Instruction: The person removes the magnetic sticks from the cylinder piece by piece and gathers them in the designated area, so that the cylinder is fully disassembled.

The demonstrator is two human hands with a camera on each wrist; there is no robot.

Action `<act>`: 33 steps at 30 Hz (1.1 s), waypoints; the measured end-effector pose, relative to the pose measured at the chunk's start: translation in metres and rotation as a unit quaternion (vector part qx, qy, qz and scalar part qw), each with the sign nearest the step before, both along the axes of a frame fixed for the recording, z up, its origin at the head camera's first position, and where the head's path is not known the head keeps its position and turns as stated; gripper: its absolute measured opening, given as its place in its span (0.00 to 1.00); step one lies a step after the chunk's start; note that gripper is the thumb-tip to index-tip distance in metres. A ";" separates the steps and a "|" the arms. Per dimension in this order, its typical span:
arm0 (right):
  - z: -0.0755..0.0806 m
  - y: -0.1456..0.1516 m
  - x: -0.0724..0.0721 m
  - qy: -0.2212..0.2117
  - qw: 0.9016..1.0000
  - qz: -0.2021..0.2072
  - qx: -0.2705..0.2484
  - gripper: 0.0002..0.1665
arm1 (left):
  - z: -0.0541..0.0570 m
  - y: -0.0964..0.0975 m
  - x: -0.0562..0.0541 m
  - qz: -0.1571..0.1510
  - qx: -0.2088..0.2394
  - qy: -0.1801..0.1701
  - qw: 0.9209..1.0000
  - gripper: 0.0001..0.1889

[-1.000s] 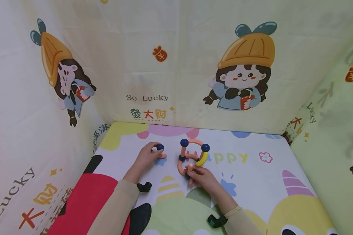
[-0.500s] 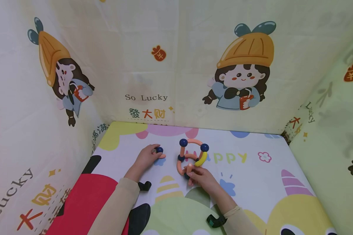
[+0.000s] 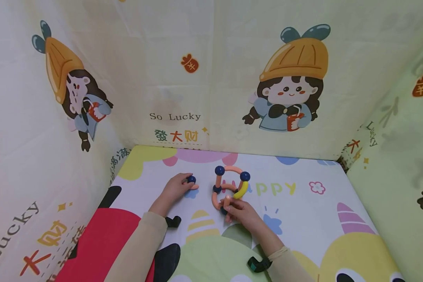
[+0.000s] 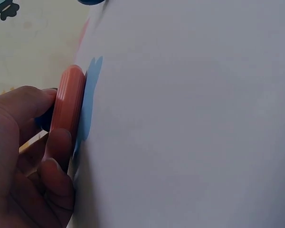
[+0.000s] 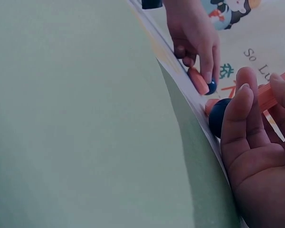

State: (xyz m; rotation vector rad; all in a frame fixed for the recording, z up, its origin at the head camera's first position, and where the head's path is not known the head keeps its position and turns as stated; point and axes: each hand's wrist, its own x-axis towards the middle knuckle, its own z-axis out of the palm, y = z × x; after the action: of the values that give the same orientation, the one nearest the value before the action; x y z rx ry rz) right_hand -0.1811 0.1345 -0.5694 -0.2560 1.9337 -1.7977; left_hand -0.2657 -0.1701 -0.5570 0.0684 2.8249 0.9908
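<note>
My left hand (image 3: 174, 192) pinches a dark blue ball (image 3: 192, 179) between thumb and fingers. A coral magnetic rod (image 4: 69, 99) lies against that ball, close over the tabletop, with fingertips along its side. To the right stands a frame of coral rods and dark blue balls, with one ball (image 3: 219, 170) at its upper left and a curved yellow rod (image 3: 242, 190) on its right side. My right hand (image 3: 244, 213) grips a short upright coral rod (image 3: 227, 201) at the frame's near end. Below that rod sits another dark blue ball (image 5: 218, 116), partly hidden by fingers.
A printed cloth (image 3: 296, 219) with cartoon figures covers the table. Patterned curtains (image 3: 225, 98) rise behind it and on both sides. Each wrist carries a black camera mount, one of them (image 3: 259, 265) at the right cuff.
My left hand has come down slightly with the ball and rod, then stayed still. The right hand and the frame hold their place.
</note>
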 end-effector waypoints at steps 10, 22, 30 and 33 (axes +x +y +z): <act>0.001 0.001 0.000 -0.023 1.000 0.005 -0.009 0.28 | 0.006 0.001 0.006 0.006 0.009 0.024 1.000 0.28; 0.002 0.001 0.000 -0.028 1.000 0.010 -0.002 0.28 | 0.035 0.028 0.031 -0.045 0.094 0.104 0.989 0.15; 0.006 0.002 0.002 0.015 0.999 0.022 0.018 0.26 | 0.037 0.051 0.053 -0.191 0.159 0.066 0.966 0.19; 0.007 0.002 0.002 0.022 0.999 0.019 0.035 0.26 | 0.031 0.060 0.058 -0.233 0.157 0.054 0.958 0.22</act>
State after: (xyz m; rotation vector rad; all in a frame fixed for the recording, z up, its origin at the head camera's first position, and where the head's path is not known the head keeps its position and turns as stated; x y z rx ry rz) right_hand -0.1796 0.1367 -0.5629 -0.3086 2.0051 -1.7103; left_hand -0.2080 -0.1102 -0.5257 0.8008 2.5185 1.3219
